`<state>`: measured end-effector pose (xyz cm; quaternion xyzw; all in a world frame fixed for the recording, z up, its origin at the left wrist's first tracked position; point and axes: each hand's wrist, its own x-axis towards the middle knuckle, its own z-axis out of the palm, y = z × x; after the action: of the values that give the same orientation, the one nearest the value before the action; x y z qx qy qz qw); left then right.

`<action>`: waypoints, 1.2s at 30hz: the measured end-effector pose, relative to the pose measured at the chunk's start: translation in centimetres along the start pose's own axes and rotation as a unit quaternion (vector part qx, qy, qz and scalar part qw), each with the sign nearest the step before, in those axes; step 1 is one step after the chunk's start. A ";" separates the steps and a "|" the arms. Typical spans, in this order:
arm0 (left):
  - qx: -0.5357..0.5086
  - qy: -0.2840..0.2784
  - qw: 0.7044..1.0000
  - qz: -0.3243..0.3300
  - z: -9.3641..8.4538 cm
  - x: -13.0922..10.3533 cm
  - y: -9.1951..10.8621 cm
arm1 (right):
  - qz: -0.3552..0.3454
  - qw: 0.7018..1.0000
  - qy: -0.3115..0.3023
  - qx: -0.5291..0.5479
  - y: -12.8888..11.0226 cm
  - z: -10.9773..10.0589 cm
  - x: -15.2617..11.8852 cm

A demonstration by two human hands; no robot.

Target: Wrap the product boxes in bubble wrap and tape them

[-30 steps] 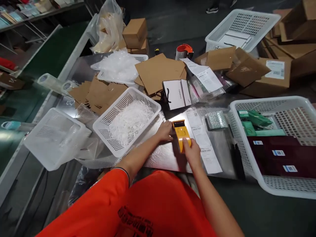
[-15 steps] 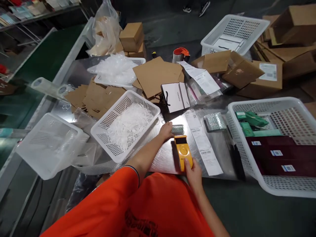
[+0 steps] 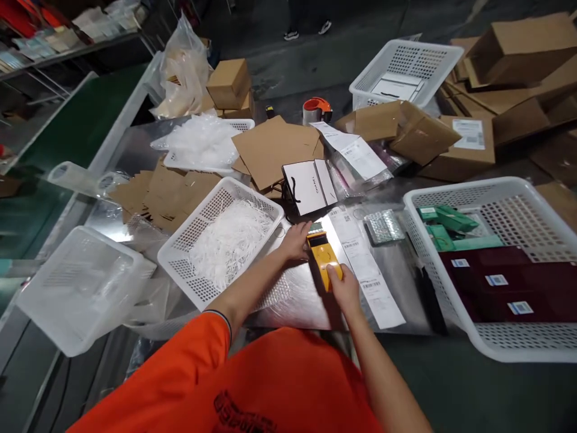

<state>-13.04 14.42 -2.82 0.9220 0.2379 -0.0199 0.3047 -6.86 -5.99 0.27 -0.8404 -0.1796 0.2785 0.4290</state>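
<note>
At the far left, a white tub sits tilted, with clear rolls beyond it. To its right, brown card lies in a loose pile, and near it a white basket holds white shreds. Beyond the card is a tray of clear wrap. Just right of the basket, the left hand rests on the table, fingers close together, their tips at a small packet; whether they pinch it I cannot tell. The yellow tool has its far end at the packet's near edge, and its near end is pinched between the thumb and fingers of the right hand. Beyond them lies a white bag. A strip of labels runs along the tool's right side, then comes a bubble-wrapped pack. At the far right, a big basket holds green boxes and dark red boxes, with open cartons beyond it
</note>
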 end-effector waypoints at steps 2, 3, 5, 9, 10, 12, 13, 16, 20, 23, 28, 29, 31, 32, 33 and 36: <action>0.009 0.019 0.999 -0.026 0.1 0.5 0.2 | 0.000 1.000 0.000 0.001 -0.8 -0.2 0.9; 0.007 0.028 0.999 -0.036 0.2 0.6 0.4 | 0.002 1.000 0.000 0.002 -1.1 -0.5 1.2; -0.011 0.033 0.998 -0.045 0.8 0.1 0.7 | 0.010 1.000 -0.004 0.003 -1.4 -1.4 1.4; -0.073 0.011 0.995 -0.066 3.3 -3.4 1.6 | 0.038 0.997 -0.064 -0.020 -0.9 -3.8 0.4; -0.078 0.014 0.994 -0.079 3.9 -4.3 1.9 | 0.042 0.996 -0.081 -0.024 -0.7 -4.2 0.0; -0.065 0.029 0.992 -0.103 4.7 -5.7 2.4 | 0.043 0.994 -0.098 -0.030 -0.3 -4.5 -0.7; -0.051 0.038 0.992 -0.108 4.9 -6.1 2.6 | 0.040 0.994 -0.099 -0.033 -0.3 -4.5 -0.9; -0.020 0.045 0.995 -0.086 4.6 -6.0 2.8 | 0.028 0.994 -0.097 -0.039 -0.3 -4.1 -1.1; -0.032 0.042 0.996 -0.070 3.9 -5.4 2.5 | 0.016 0.994 -0.097 -0.045 -0.6 -3.7 -1.6; -0.031 0.032 0.995 -0.084 3.7 -5.3 2.3 | 0.030 0.994 -0.093 -0.042 0.2 -4.3 -3.2; -0.030 0.011 0.995 -0.096 3.6 -4.9 2.1 | 0.054 0.993 -0.100 -0.021 2.9 -6.0 -6.9; -0.029 0.010 0.995 -0.097 3.5 -4.9 2.1 | 0.059 0.993 -0.099 -0.018 3.4 -6.1 -7.4; -0.027 0.006 0.995 -0.094 3.5 -4.9 2.2 | 0.066 0.994 -0.089 -0.014 4.0 -5.9 -7.8; -0.024 0.001 0.996 -0.090 3.4 -4.9 2.3 | 0.066 0.994 -0.083 -0.015 4.1 -5.7 -7.8; -0.019 -0.005 0.996 -0.085 3.3 -4.9 2.4 | 0.064 0.995 -0.078 -0.018 4.1 -5.3 -7.5; 0.004 -0.043 0.996 -0.077 2.4 -4.6 2.7 | 0.061 0.995 -0.069 -0.035 3.8 -4.4 -6.4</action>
<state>-15.69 9.18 -2.43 0.9006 0.2944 -0.0839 0.3086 -8.89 -14.31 1.26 -0.8430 -0.1666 0.3550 0.3682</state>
